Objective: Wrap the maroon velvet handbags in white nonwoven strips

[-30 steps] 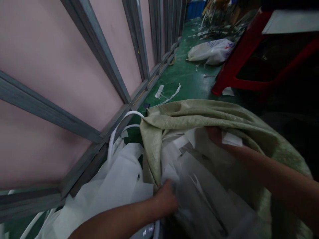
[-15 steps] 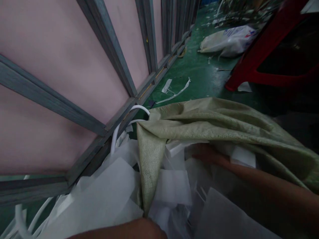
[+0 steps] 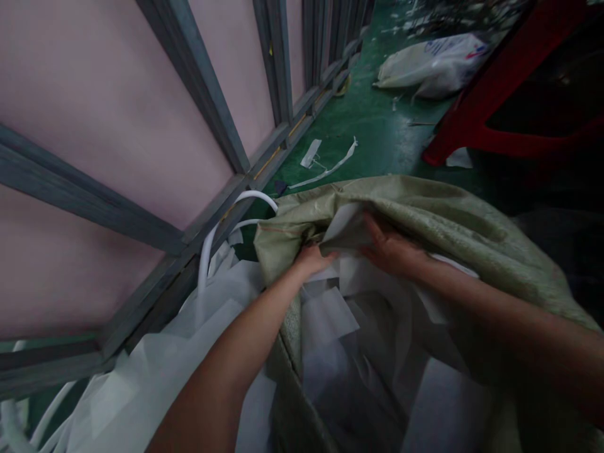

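A greenish woven sack lies with its mouth gaping toward me, white sheets loose inside. My left hand reaches into the mouth at the far left fold, thumb stretched out toward the right; its other fingers are partly hidden by the fabric. Beside it, my right hand is under the far rim, slightly blurred, fingers apart. It touches or nearly touches a pale sheet standing between the two hands. I cannot see either hand closed around anything.
More white sheets are heaped left of the sack, with white tubing by a grey-framed pink panel. A red plastic stool stands at the right. Beyond, a white bag and scraps lie on the green floor.
My left hand has moved from the lower sack edge up into the far left of its mouth. My right hand has shifted up slightly, and the sack's mouth is spread wider.
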{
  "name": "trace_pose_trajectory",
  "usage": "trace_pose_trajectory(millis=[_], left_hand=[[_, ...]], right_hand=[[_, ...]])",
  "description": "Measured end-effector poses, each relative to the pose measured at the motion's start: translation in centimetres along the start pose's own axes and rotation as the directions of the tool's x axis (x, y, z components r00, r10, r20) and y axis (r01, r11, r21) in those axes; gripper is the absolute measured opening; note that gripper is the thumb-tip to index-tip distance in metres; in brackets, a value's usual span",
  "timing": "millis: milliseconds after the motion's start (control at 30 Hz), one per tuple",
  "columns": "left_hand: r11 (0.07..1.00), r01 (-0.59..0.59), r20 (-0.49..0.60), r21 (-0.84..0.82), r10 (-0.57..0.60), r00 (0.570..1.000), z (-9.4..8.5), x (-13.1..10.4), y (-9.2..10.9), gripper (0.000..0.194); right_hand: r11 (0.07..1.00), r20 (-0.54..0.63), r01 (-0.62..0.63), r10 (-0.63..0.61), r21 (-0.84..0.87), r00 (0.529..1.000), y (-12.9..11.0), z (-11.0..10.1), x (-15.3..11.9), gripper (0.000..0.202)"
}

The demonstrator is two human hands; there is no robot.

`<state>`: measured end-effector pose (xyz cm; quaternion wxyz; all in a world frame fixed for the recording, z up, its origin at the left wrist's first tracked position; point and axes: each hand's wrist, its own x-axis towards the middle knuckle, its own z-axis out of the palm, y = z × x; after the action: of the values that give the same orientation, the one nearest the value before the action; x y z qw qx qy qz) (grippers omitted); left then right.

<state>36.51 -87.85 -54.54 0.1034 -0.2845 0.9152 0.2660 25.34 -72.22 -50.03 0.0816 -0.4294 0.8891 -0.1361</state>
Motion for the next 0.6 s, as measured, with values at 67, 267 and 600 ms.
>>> trace_pose_trajectory(millis=[67, 267, 600], left_hand=[[0.997, -0.050, 0.056, 0.056, 0.047, 0.997, 1.7, -0.3, 0.7, 0.060], [0.902, -0.427, 0.109, 0.068, 0.419, 0.901, 5.0, -2.6, 4.6, 0.020], [0.995, -0.001, -0.255, 0.096, 0.025, 0.967, -0.2, 1.5, -1.0, 0.039]], right_hand=[[0.995, -0.025, -0.093, 0.092, -0.029, 0.995, 0.3, 0.4, 0.6, 0.085], [0.983, -0.318, -0.168, 0.181, 0.070, 0.930, -0.1, -2.4, 2.9, 0.092], [0.956, 0.166, 0.292, -0.282, -0.038, 0.945, -1.3, 1.1, 4.0, 0.039]])
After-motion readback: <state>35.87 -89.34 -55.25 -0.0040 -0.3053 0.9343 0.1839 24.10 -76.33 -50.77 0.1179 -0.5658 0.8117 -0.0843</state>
